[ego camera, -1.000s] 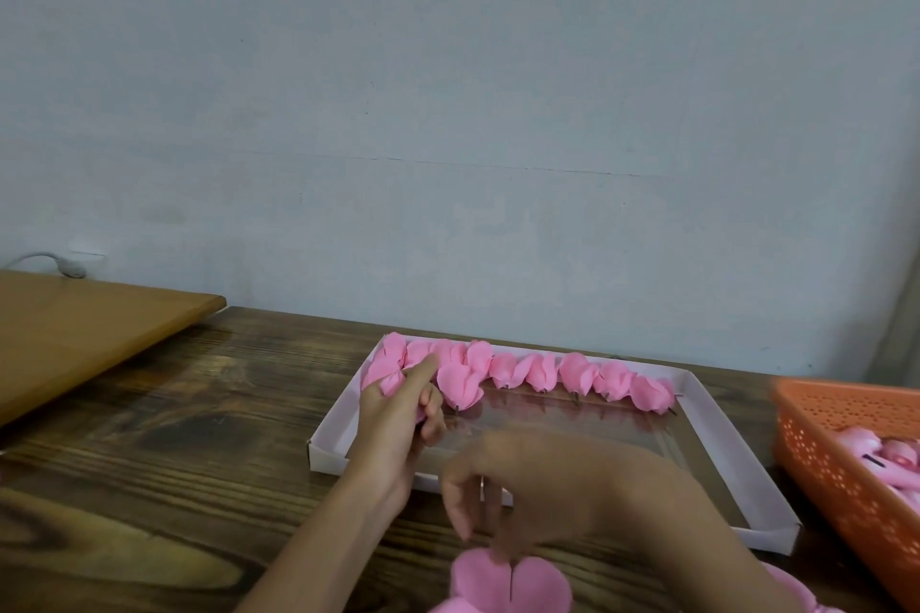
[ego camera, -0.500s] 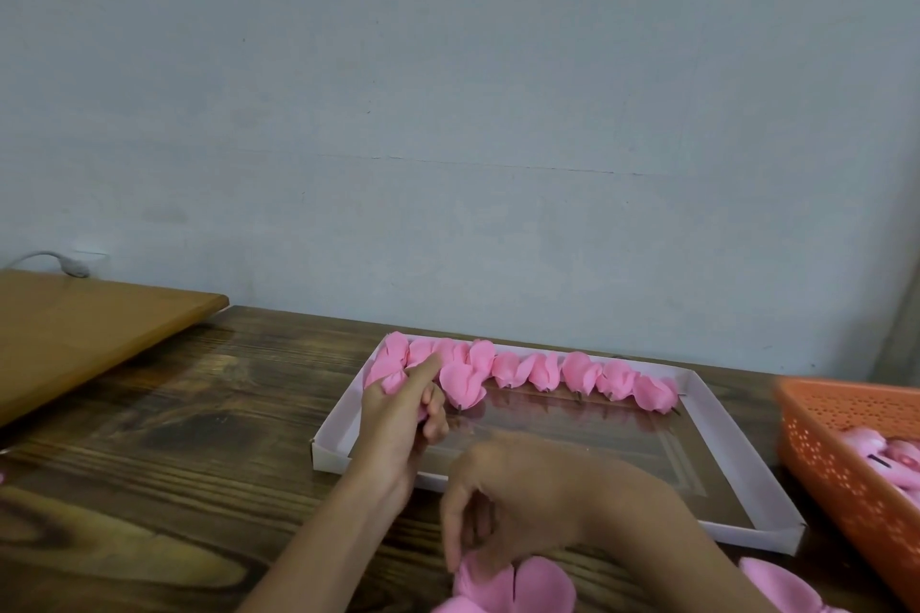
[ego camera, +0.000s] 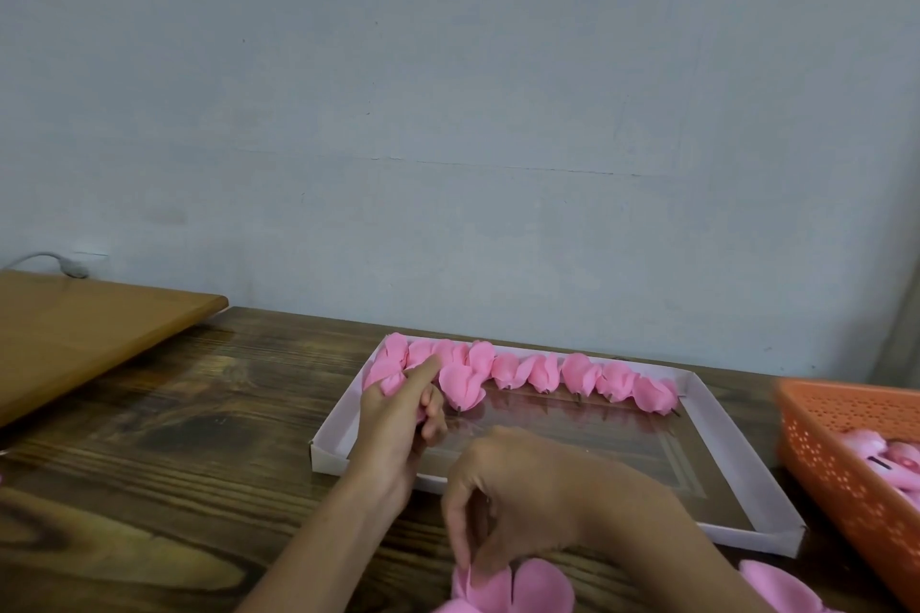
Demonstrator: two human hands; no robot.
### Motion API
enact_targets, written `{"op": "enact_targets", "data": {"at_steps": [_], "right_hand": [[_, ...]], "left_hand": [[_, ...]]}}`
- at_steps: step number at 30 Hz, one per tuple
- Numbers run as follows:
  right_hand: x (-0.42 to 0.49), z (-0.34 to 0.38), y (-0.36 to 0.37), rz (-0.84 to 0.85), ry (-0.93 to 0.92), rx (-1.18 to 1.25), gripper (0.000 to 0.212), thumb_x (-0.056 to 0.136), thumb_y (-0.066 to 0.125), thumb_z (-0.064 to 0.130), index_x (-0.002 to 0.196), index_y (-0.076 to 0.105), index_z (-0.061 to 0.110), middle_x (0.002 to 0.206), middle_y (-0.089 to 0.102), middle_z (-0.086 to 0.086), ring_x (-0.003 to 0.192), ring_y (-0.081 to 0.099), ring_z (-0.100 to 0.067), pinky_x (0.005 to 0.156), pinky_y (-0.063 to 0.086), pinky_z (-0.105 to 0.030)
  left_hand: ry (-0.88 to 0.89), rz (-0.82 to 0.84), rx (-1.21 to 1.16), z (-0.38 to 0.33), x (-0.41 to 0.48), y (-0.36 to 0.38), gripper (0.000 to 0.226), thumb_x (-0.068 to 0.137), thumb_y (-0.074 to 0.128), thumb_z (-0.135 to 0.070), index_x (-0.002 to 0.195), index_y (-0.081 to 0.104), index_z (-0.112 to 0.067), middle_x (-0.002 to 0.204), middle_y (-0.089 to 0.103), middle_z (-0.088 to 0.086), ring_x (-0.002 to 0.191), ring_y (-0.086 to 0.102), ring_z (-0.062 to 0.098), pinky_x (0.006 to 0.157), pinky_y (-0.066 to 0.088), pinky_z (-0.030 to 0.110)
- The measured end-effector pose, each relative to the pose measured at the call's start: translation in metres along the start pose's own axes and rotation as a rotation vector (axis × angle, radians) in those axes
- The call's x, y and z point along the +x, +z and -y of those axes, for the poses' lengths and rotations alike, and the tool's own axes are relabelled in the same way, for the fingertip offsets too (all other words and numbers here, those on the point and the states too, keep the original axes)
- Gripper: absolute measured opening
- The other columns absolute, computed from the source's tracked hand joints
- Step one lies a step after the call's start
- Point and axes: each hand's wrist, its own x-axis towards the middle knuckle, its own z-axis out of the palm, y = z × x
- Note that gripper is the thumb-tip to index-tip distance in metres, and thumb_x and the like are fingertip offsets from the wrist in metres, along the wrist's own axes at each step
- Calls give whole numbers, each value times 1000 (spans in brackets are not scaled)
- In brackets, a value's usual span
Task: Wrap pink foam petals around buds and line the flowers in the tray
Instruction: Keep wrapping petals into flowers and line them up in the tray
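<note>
Left hand (ego camera: 393, 428) over the near-left corner of the tray (ego camera: 328, 458), curled round a held flower (ego camera: 388, 383), index finger straight and pointing toward the tray's far wall. Right hand (ego camera: 517, 488) just in front of the tray's near wall, fingers bent downward, thumb and fingertips pinching the top edge of a foam petal (ego camera: 517, 587) lying on the table (ego camera: 174, 463). Along the tray's far wall, a row of flowers (ego camera: 577, 371) side by side, from the left corner almost to the right wall. Just nearer than the row, beside the left hand, one more flower (ego camera: 463, 386). In front of the tray's near-right corner, a second petal (ego camera: 776, 587). Just beside the tray on its right, an orange basket (ego camera: 836, 463) with pink buds (ego camera: 886, 458) inside. Well apart from the tray on its left, a lighter wooden board (ego camera: 74, 334).
</note>
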Motion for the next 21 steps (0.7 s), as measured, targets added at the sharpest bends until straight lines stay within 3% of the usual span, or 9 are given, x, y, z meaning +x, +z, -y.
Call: {"op": "enact_targets", "data": {"at_steps": [7, 11, 15, 18, 21], "right_hand": [[-1, -1, 0, 21, -12, 20, 17, 78, 83, 12, 92, 82, 22, 83, 75, 5, 74, 64, -7, 70, 50, -27], [-3, -3, -3, 24, -41, 98, 12, 81, 83, 11, 92, 82, 16, 90, 77, 0, 89, 67, -16, 82, 52, -38], [-8, -6, -10, 36, -44, 176, 10, 87, 79, 10, 97, 80, 12, 98, 75, 1, 93, 64, -7, 76, 39, -9], [-10, -10, -9, 77, -2, 260, 10, 94, 73, 14, 103, 75, 13, 101, 74, 1, 82, 62, 6, 72, 42, -5], [-9, -14, -5, 117, 36, 318, 9, 98, 68, 13, 107, 69, 14, 91, 68, 9, 76, 62, 7, 72, 44, -6]], "left_hand": [[0, 5, -12, 1, 1, -1, 52, 94, 75, -24, 52, 46, -17, 49, 39, 2, 40, 31, 15, 43, 32, 23], [-8, 2, -15, 2, 2, -2, 52, 94, 75, -25, 51, 47, -17, 48, 39, 2, 40, 32, 15, 44, 33, 24], [-19, 5, -6, 1, 2, -2, 50, 94, 75, -26, 54, 47, -15, 49, 40, 2, 41, 32, 15, 46, 33, 25], [-12, 8, -21, 1, 1, -2, 51, 95, 75, -24, 54, 47, -14, 49, 39, 2, 40, 31, 15, 43, 33, 24], [-6, 19, -30, 1, 1, -1, 53, 94, 75, -22, 50, 47, -17, 48, 38, 2, 38, 30, 15, 40, 31, 23]]}}
